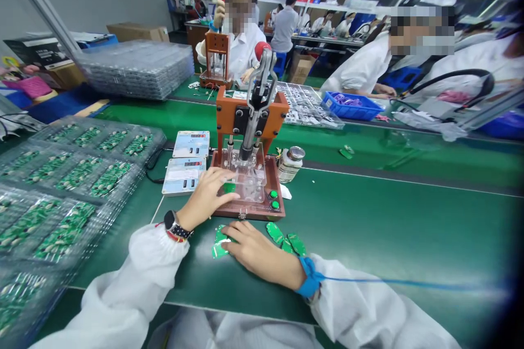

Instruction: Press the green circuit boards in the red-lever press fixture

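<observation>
My left hand reaches over the base of an orange-and-brown toggle-clamp test fixture. Its thumb and fingers are apart, on either side of a green circuit board lying at the clear plate. Whether the fingertips touch that board, I cannot tell. In front of the fixture my right hand is closed at the fingertips on a small green circuit board; its fingers partly hide the board. More green boards lie beside that hand's knuckles. The fixture's lever has a red knob and stands raised.
Two counter boxes with red digits sit left of the fixture, a lidded jar right of it. Clear trays of boards fill the left side. Across the bench are co-workers, stacked trays and a blue bin. A blue cord trails from my right wrist.
</observation>
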A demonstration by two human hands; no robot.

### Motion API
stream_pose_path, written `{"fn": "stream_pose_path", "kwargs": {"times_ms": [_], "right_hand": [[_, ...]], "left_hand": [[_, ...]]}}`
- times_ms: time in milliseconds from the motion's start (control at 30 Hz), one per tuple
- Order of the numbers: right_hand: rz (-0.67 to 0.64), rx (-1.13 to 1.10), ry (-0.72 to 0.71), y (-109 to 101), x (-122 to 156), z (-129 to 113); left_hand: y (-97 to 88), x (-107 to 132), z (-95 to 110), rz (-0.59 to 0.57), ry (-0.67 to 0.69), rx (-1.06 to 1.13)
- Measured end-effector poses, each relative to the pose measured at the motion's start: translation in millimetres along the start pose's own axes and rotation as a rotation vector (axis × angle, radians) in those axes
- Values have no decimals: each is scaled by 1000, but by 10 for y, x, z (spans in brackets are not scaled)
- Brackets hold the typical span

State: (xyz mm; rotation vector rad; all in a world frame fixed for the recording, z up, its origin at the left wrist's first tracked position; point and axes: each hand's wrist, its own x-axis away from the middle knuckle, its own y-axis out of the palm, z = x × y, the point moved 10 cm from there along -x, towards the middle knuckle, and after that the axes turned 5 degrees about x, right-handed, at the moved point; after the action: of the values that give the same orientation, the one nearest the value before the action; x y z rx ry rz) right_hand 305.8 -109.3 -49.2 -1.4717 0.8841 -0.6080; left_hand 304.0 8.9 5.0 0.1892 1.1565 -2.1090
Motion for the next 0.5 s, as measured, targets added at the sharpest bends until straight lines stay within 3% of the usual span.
{"fn": "stream_pose_path", "kwargs": {"times_ms": [200,500], "right_hand": [[-18,70,-43,30,-28,-83],[-19,-115,67,121,-43,13]], "left_hand": [[2,13,-96,-108,-24,-16],[6,-17,-143,-170,-63,17]]}}
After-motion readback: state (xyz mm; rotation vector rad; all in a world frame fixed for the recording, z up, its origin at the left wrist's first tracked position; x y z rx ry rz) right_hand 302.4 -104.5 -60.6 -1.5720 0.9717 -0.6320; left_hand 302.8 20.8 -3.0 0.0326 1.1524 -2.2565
